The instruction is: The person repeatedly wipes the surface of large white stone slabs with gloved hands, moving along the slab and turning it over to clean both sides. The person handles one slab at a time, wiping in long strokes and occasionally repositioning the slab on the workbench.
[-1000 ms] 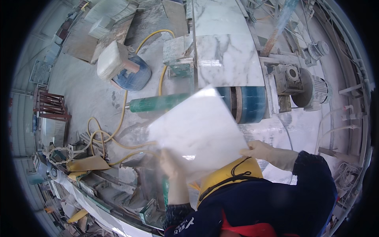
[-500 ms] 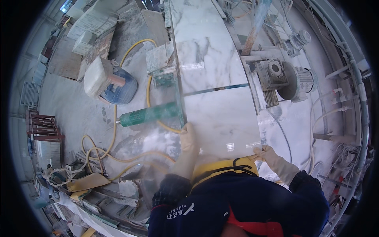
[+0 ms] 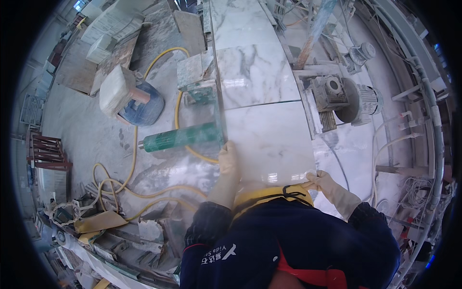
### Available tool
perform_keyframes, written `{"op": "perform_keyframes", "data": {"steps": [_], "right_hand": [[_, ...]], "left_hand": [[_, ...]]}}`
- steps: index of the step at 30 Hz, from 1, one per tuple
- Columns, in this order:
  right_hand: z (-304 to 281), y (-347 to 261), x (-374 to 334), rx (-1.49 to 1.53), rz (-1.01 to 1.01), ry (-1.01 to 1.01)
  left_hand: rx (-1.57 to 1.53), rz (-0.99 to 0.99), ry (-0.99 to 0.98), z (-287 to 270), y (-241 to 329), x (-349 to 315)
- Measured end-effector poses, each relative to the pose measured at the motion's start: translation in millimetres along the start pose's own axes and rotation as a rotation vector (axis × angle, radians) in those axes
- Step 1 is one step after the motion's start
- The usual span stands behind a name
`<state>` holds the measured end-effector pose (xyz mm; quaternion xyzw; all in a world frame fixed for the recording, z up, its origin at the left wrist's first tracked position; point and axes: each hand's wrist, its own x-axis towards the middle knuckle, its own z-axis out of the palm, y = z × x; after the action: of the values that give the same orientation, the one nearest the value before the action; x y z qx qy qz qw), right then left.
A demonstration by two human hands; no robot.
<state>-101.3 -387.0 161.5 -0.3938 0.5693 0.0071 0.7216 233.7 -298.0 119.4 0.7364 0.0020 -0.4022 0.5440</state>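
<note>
slab (image 3: 269, 139): glossy stone | motor (image 3: 366, 102): metal | jacket (image 3: 308, 236): matt cloth

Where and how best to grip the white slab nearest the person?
Likely at the near ends of its left and right edges, from the person's side, one hand each. The slab lies flat, its far edge nearly against the veined slab. The left hand and right hand are at those near ends.
</note>
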Motion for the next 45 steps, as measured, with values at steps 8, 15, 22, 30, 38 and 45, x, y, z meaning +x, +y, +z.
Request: {"op": "perform_keyframes", "data": {"steps": [8, 15, 22, 30, 38, 45], "right_hand": [[-10.8, 3.6, 20.1, 0.065, -0.026, -0.059], [-15.7, -29.9, 30.7, -0.362, -0.352, 0.277], [17.7, -120.5, 95.8, -0.923, -1.063, 0.337], [103.8, -205.7, 199.3, -1.258, -1.283, 0.314], [126.1, -219.2, 218.8, -1.353, -1.136, 0.352], [125.6, -223.2, 223.2, -1.409, -1.149, 0.404]], "left_hand": [[-0.019, -0.005, -0.05, -0.8, -14.6, 30.4], [0.063, 0.069, -0.103, -13.6, -14.2, 38.1], [-0.126, 0.07, -0.189, -38.3, -32.1, 4.4], [0.276, -0.015, -0.285, -64.8, -45.6, -20.8], [0.137, -0.09, -0.224, -44.1, -70.6, -13.7], [0.189, -0.099, -0.233, -41.5, -55.4, -19.1]]}}
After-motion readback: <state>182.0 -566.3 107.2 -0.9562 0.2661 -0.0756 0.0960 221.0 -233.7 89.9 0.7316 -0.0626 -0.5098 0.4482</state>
